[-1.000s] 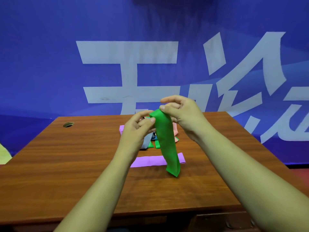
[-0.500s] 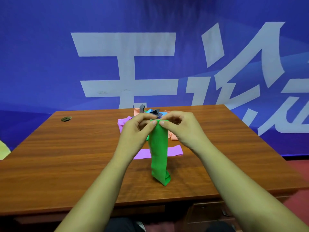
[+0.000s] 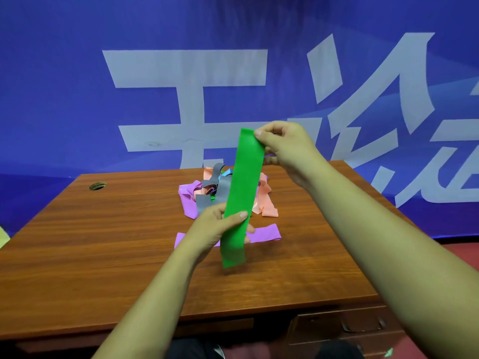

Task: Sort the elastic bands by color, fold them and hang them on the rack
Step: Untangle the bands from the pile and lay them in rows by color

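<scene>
The long, flat, bright green elastic band (image 3: 243, 187) is up in the air over the middle of the brown wooden table (image 3: 103, 244), drawn out almost upright and leaning a touch to the right at the top. The right hand (image 3: 286, 149), raised at the far end, pinches the band's top corner between thumb and forefinger, the other fingers curled in beneath. Lower and nearer, the left hand (image 3: 212, 230) grips the band's lower part, thumb pressed flat across the front, fingers wrapped behind it. Below that grip the short tail hangs free, just clear of the tabletop. Behind the green band, a flat purple elastic strip (image 3: 268, 232) lies across the wood, partly hidden by the left hand. Farther back sits a loose heap of bands (image 3: 204, 195), crumpled purple on the left, grey and a bit of light blue in the centre, peach on the right. A round cable hole (image 3: 97, 186) shows at the table's far left, and a blue banner with big white characters (image 3: 181, 73) fills the wall beyond.
</scene>
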A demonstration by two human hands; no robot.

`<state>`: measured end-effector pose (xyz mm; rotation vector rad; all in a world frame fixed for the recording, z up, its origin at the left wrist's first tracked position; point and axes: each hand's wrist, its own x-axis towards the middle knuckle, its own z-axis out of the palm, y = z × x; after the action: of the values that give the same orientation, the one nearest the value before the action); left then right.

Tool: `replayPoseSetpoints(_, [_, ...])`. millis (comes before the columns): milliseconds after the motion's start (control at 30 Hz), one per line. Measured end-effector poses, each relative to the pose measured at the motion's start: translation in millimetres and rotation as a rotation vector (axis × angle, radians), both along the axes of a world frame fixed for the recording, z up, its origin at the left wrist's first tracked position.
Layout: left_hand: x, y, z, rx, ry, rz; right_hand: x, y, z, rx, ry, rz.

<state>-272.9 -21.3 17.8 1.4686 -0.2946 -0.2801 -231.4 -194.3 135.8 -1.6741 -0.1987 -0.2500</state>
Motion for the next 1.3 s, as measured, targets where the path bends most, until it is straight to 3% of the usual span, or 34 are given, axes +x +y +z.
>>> replayPoseSetpoints(300, [4.6,36.7,-44.9,0.077,0.169,-0.163,25.7,-36.7,-41.7,0.227,0.134,-0.285])
replayPoseSetpoints(500, [10.1,66.1,-62.5,0.125,0.168,-0.041,22.5,-51.8,-91.7,0.279,0.228,-0.373])
replayPoseSetpoints(767, [26.4,99.8,-77.4,0.042,0.257,0.321,4.7,-52.4,-137.3,0.461,0.34,-0.354])
replayPoseSetpoints(900, [27.1,119.5,-78.1,0.117,0.225,0.348,-9.7,-53.9,-168.7,0.494,0.442,-0.315])
replayPoseSetpoints(1133, [22.6,130.4,-86.7,0.381,0.254,0.404,-28.4,-59.9,-210.4,0.285,0.636,-0.306])
replayPoseSetpoints(1300, [22.8,129.6,-106.1,0.642,0.168,0.498,-27.2,-52.6,-222.5,-0.133,0.58,-0.359])
